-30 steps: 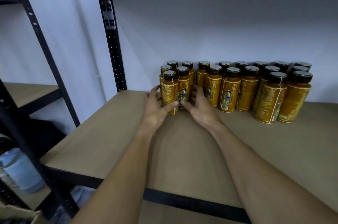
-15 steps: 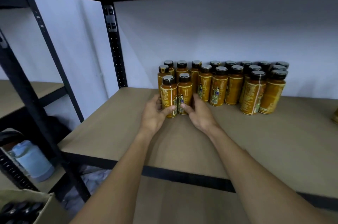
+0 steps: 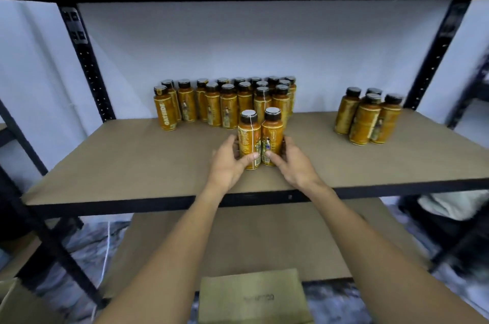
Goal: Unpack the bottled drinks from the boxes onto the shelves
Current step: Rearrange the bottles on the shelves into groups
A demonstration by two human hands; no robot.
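Two amber drink bottles with dark caps stand side by side on the brown shelf board (image 3: 132, 159). My left hand (image 3: 227, 167) grips the left bottle (image 3: 247, 135), thumb across its front. My right hand (image 3: 293, 167) grips the right bottle (image 3: 272, 135) the same way. Both bottles are upright and touch each other. Whether their bases rest on the board I cannot tell. Behind them, against the white wall, stands a packed group of several like bottles (image 3: 227, 109).
A smaller cluster of bottles (image 3: 367, 119) stands at the shelf's right end. Black uprights rise at the left (image 3: 84, 58) and right (image 3: 434, 56). A lower shelf board (image 3: 251, 239) lies beneath, and a cardboard box flap (image 3: 251, 297) shows at the bottom.
The view has pulled back and now takes in the whole shelf. The two gripped bottles were at the group's left front; now they are nearer the front edge, before its right part.
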